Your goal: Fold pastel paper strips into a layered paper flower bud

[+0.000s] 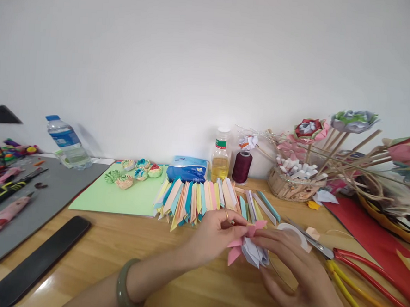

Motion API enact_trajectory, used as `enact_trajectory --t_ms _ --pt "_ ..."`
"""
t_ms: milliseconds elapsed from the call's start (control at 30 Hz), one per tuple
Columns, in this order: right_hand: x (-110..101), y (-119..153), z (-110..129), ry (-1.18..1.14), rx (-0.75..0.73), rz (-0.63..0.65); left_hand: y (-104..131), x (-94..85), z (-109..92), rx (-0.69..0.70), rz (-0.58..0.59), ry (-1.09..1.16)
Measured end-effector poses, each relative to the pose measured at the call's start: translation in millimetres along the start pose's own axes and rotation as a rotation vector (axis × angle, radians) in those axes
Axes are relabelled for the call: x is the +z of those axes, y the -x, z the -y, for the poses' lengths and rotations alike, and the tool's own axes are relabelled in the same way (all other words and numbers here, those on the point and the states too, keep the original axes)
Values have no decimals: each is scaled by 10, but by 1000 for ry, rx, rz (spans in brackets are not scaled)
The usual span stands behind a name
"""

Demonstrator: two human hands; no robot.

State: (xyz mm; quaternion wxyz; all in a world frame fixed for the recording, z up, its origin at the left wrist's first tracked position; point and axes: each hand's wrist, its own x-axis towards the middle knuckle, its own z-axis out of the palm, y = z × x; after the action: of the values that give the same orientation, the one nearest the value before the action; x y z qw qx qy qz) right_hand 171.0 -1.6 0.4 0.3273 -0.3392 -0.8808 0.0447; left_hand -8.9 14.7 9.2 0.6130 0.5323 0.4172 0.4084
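Observation:
My left hand [211, 235], with a ring and a green bangle on the wrist, pinches the top of a folded paper piece [249, 249] made of pink and pale lilac petals. My right hand [295, 275] cups the same piece from the right and below. Both hands hold it just above the wooden table [122, 255]. Right behind my hands lies a fan of several folded paper strips [195, 199] in pastel colours.
A green sheet [119, 199] carries small paper rosettes. Behind stand a water bottle [66, 142], a blue tissue pack [187, 168], an oil bottle [220, 157] and a maroon thread spool [242, 167]. Scissors [344, 261] lie right, a basket [295, 184] with paper flowers behind, a black bar [42, 257] left.

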Motion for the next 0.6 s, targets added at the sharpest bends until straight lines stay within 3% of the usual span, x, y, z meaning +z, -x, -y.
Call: enact_trajectory --t_ms 167,267,433,600 --pt "5 13 36 34 29 -45 53 30 -10 260 -93 -416" --pt "55 42 -1 60 -6 -33 83 41 -15 312 -115 -528" --pt "81 87 -35 73 -37 44 99 57 4 296 -125 -509" --pt "15 110 -77 85 -90 47 84 53 1 154 -80 -260"
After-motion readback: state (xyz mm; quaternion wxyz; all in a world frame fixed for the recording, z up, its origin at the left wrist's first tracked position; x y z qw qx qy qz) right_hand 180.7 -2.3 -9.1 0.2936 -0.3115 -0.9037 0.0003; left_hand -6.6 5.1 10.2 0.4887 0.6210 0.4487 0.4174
